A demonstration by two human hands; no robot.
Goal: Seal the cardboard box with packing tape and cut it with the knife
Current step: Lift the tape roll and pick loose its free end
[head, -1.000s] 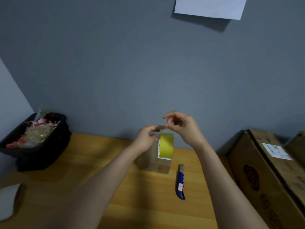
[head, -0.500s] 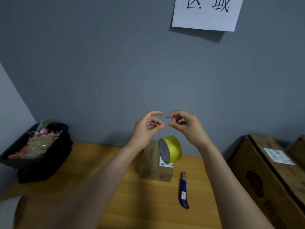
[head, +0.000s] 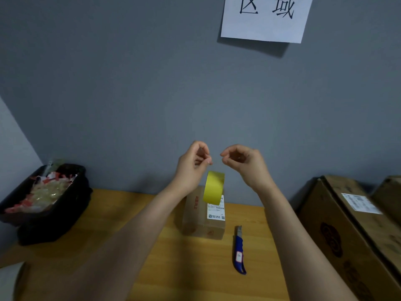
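Note:
A small brown cardboard box [head: 196, 222] with a white label stands on the wooden table [head: 121, 216]. A yellow tape roll [head: 213, 187] hangs in the air just above it, edge toward me. My left hand [head: 192, 164] and my right hand [head: 243, 161] are raised side by side right above the roll, fingertips pinched, a small gap between them. The strip that holds the roll is too thin and clear to make out. A blue utility knife [head: 238, 250] lies on the table to the right of the box, blade end away from me.
A black bin [head: 50, 216] full of tape scraps sits at the table's left end. Large cardboard boxes [head: 347, 224] stand past the right edge. A grey wall with a paper sign [head: 264, 18] is close behind. A pale object [head: 8, 281] lies at the bottom left.
My hands have drawn slightly apart. The hanging roll has swung and turned, from showing its open side half a second ago to edge-on. The view has tilted up.

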